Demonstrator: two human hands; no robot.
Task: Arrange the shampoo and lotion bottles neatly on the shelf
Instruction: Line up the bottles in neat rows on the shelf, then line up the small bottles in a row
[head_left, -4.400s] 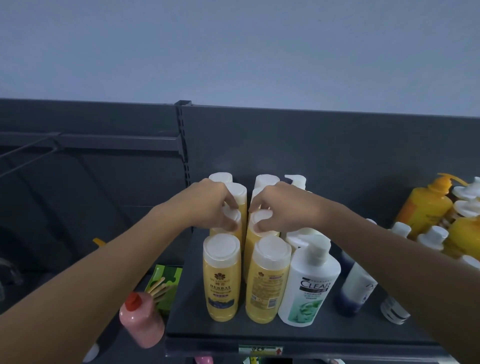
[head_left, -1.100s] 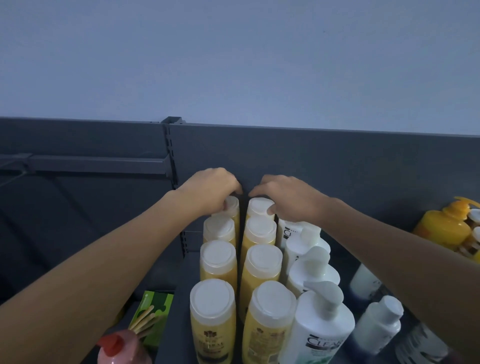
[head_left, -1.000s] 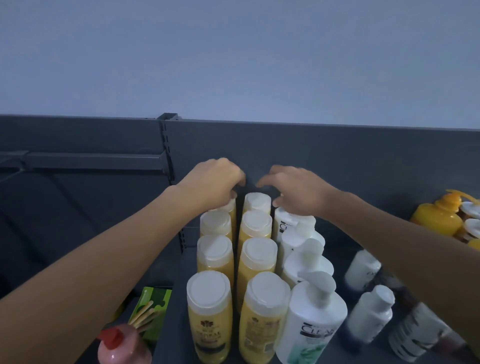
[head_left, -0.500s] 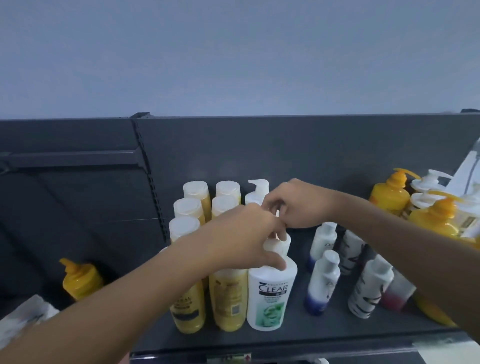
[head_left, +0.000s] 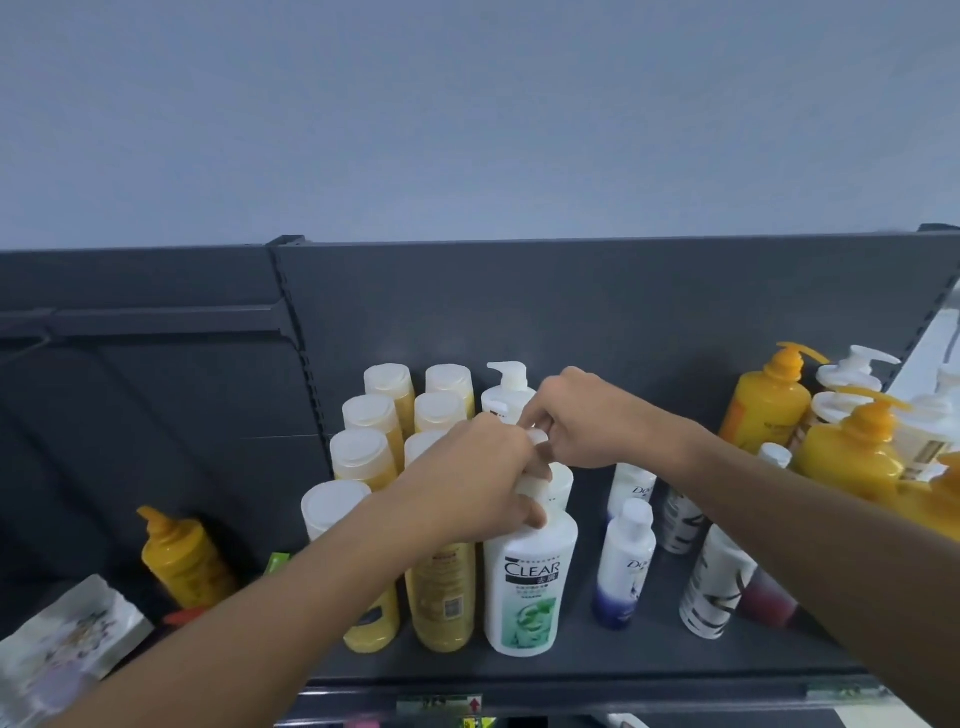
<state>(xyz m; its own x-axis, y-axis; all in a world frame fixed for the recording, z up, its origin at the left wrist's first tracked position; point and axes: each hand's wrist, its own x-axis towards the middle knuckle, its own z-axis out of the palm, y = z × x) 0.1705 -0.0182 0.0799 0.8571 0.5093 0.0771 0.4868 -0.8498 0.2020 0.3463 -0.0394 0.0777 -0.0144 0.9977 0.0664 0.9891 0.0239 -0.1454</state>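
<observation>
On the dark shelf (head_left: 597, 670) stand two rows of yellow white-capped bottles (head_left: 363, 457) and, right of them, a row of white CLEAR pump bottles. My left hand (head_left: 478, 488) grips the pump head of the front CLEAR bottle (head_left: 530, 587). Just behind it, my right hand (head_left: 576, 421) pinches the pump head of the second CLEAR bottle, whose body is mostly hidden. A third white pump bottle (head_left: 506, 387) stands at the back of that row.
Small white-and-blue Dove bottles (head_left: 623, 566) and a black-patterned white bottle (head_left: 714, 587) stand loosely to the right. Yellow and white pump bottles (head_left: 769, 400) crowd the far right. An orange bottle (head_left: 182, 561) and a white packet (head_left: 62, 644) sit lower left.
Both hands came forward from the back yellow bottles to the CLEAR pump bottles. The view pulled back and shifted right, showing more of the shelf.
</observation>
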